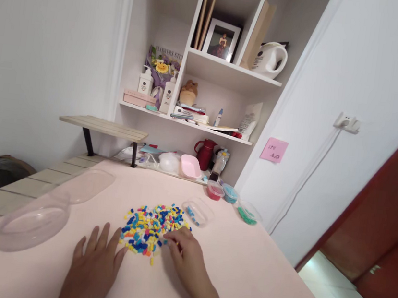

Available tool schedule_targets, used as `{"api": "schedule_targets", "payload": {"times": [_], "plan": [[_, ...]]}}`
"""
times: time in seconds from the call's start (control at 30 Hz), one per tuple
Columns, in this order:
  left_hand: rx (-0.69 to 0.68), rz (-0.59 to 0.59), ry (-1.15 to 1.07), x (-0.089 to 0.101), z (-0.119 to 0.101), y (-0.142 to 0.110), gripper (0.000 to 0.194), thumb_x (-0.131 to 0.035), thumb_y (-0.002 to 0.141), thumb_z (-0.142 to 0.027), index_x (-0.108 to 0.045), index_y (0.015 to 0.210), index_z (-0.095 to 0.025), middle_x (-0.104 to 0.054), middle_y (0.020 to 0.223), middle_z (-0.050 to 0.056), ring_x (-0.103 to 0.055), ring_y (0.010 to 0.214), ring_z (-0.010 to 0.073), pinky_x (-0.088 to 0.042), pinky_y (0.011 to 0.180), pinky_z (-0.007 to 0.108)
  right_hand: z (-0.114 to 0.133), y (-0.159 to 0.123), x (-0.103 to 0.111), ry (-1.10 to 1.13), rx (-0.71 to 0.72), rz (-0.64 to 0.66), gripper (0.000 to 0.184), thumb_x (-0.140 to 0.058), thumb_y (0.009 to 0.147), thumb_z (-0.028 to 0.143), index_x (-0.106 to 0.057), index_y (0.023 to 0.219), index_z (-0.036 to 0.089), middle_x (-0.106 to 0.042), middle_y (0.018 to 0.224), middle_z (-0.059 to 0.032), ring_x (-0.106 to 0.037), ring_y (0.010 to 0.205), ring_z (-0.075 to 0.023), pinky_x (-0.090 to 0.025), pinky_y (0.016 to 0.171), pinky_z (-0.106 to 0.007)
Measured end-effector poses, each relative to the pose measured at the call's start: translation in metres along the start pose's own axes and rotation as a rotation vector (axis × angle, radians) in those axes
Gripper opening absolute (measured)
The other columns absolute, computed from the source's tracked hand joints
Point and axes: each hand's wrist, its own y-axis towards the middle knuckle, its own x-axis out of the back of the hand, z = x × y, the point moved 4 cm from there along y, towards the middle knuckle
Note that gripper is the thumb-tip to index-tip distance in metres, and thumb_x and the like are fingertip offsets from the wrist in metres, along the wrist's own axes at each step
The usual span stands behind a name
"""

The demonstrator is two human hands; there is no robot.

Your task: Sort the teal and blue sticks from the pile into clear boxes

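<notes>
A spread-out pile of small coloured pieces (pixel 155 226), yellow, blue, white, orange and pink, lies on the pink tabletop. My left hand (pixel 95 257) rests flat at the pile's left edge, fingers spread, holding nothing. At the right edge of the pile, my right hand (pixel 184 251) has its fingers curled and drawn together; whatever is between the fingertips is hidden. A few blue pieces lie close by those fingertips. Just beyond this hand is a small clear container (pixel 207 213) with several blue pieces inside.
Tubs of red pieces (pixel 214 190), light blue pieces (pixel 230 193) and green pieces (pixel 248 214) line the right back edge. A large clear container (pixel 30 220) and a clear lid (pixel 87 186) lie left. Behind stand a pink tray (pixel 190 166), a red jug (pixel 205 154) and shelves.
</notes>
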Motion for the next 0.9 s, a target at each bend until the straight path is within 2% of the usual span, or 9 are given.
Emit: {"api": "schedule_targets", "payload": {"times": [0.1,0.2,0.33,0.43,0.57,0.67,0.77,0.83,0.9], "plan": [[0.003,0.003,-0.019,-0.001,0.001,0.001,0.056,-0.035,0.093,-0.042,-0.047,0.145,-0.022,-0.038,0.157,0.015,-0.031,0.147,0.0352,-0.018,0.118,0.055,-0.002,-0.004,-0.017,-0.205,-0.09,0.018,0.032,-0.046,0.093,0.02,-0.071,0.112,0.028,-0.066,0.105,-0.0063,-0.065,0.085,-0.0177,-0.046,0.073,-0.025],[-0.003,0.006,-0.016,-0.002,0.001,0.001,0.057,-0.033,0.094,-0.043,-0.046,0.145,-0.022,-0.037,0.158,0.014,-0.03,0.147,0.0347,-0.017,0.118,0.055,-0.007,-0.003,-0.025,-0.384,-0.158,0.069,0.032,-0.047,0.094,0.021,-0.069,0.115,0.031,-0.065,0.106,-0.0055,-0.065,0.079,-0.0172,-0.043,0.067,-0.025],[-0.001,0.015,-0.006,-0.001,0.001,0.0,0.058,-0.033,0.094,-0.044,-0.044,0.146,-0.023,-0.036,0.158,0.014,-0.029,0.148,0.0346,-0.016,0.118,0.055,-0.008,0.001,-0.026,-0.455,-0.194,0.127,0.028,-0.046,0.096,0.023,-0.072,0.105,0.032,-0.068,0.1,-0.0033,-0.065,0.079,-0.0174,-0.039,0.065,-0.025],[0.002,0.023,-0.003,-0.001,0.001,-0.001,0.057,-0.034,0.093,-0.044,-0.045,0.146,-0.024,-0.036,0.158,0.013,-0.029,0.148,0.0342,-0.017,0.118,0.054,-0.007,0.004,-0.019,-0.411,-0.195,0.11,0.025,-0.05,0.093,0.021,-0.074,0.095,0.031,-0.07,0.096,-0.0013,-0.065,0.08,-0.0173,-0.037,0.065,-0.025],[-0.001,0.008,-0.01,-0.002,0.001,-0.001,0.056,-0.035,0.093,-0.044,-0.047,0.145,-0.024,-0.037,0.157,0.013,-0.029,0.147,0.0345,-0.017,0.118,0.054,-0.014,0.019,0.018,-0.292,-0.156,-0.043,0.021,-0.055,0.09,0.026,-0.073,0.099,0.032,-0.07,0.089,0.0004,-0.064,0.08,-0.0172,-0.038,0.067,-0.025],[-0.002,-0.011,-0.01,-0.001,0.001,0.0,0.055,-0.036,0.093,-0.043,-0.048,0.144,-0.025,-0.038,0.157,0.013,-0.03,0.147,0.0346,-0.018,0.118,0.054,-0.032,0.04,0.061,-0.3,-0.175,-0.215,0.027,-0.049,0.094,0.035,-0.072,0.104,0.027,-0.069,0.087,-0.0032,-0.062,0.077,-0.0188,-0.04,0.068,-0.027],[0.004,-0.001,-0.007,-0.002,0.001,0.0,0.056,-0.037,0.093,-0.043,-0.047,0.144,-0.025,-0.038,0.157,0.012,-0.03,0.147,0.0344,-0.018,0.118,0.054,-0.056,0.061,0.094,-0.336,-0.254,-0.303,0.03,-0.048,0.093,0.037,-0.072,0.108,0.026,-0.071,0.092,-0.0048,-0.064,0.081,-0.0207,-0.042,0.07,-0.028],[0.011,0.015,-0.01,-0.002,0.001,0.001,0.056,-0.036,0.093,-0.044,-0.046,0.145,-0.025,-0.037,0.157,0.012,-0.029,0.147,0.0344,-0.017,0.119,0.054,-0.069,0.069,0.105,-0.33,-0.307,-0.307,0.031,-0.049,0.092,0.036,-0.072,0.109,0.026,-0.072,0.098,-0.0054,-0.065,0.087,-0.022,-0.044,0.072,-0.029],[0.008,0.017,-0.014,-0.003,0.001,0.001,0.057,-0.034,0.093,-0.044,-0.045,0.146,-0.025,-0.036,0.158,0.012,-0.029,0.148,0.0345,-0.016,0.119,0.054,-0.074,0.069,0.105,-0.252,-0.325,-0.307,0.034,-0.048,0.091,0.035,-0.072,0.112,0.024,-0.073,0.099,-0.0064,-0.065,0.085,-0.0221,-0.047,0.072,-0.029]]}}
